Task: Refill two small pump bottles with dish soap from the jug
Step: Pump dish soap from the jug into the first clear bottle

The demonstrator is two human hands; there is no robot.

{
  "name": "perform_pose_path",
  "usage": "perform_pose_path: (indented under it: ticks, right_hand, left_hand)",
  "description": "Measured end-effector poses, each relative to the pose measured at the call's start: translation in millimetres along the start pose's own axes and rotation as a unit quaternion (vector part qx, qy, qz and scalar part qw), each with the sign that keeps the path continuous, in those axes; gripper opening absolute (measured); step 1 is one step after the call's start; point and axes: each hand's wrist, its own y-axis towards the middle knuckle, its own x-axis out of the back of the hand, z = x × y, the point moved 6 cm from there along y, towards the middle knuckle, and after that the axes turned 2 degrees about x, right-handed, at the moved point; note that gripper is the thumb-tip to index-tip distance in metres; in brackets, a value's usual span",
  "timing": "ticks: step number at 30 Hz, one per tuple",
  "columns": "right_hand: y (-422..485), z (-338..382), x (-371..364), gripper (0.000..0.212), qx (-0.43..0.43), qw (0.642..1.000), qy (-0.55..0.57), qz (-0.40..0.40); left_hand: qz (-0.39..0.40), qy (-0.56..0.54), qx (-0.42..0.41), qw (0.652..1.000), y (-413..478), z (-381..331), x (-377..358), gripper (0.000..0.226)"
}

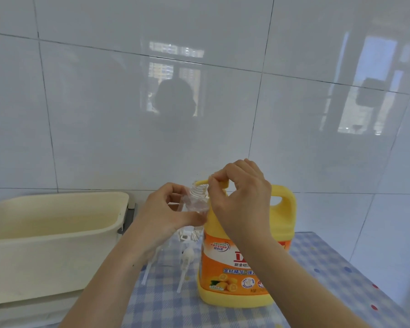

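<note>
Gripping the clear bottle [196, 200], the left hand [162, 215] faces the right hand [243, 197] curled round the pump [224, 183] of the jug [244, 271].

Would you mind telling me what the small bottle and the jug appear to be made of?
The small bottle looks like clear plastic: see-through, with a moulded threaded neck. The jug looks like opaque yellow plastic: smooth, slight sheen, moulded handle, printed orange label.

Glossy wall tiles [128, 114], clear plastic bottle [195, 202], shiny yellow plastic jug [237, 256], matt cream plastic tub [45, 245], checked tablecloth [317, 280].
</note>
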Motion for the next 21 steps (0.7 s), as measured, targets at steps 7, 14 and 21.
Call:
perform_pose_path:
  ticks: [7, 14, 21]
  right_hand:
    - [26, -2, 3, 0.013, -0.084, 0.993, 0.003, 0.078]
    - [24, -1, 6, 0.012, -0.067, 0.994, 0.007, 0.085]
    - [16, 0, 6, 0.011, -0.011, 0.999, -0.007, 0.052]
  left_hand:
    - [-0.004, -0.046, -0.01, 0.999, -1, -7, 2, 0.044]
    - [-0.017, -0.054, -0.015, 0.998, -3, -10, 2, 0.045]
    - [-0.021, -0.056, -0.008, 0.998, -3, -10, 2, 0.05]
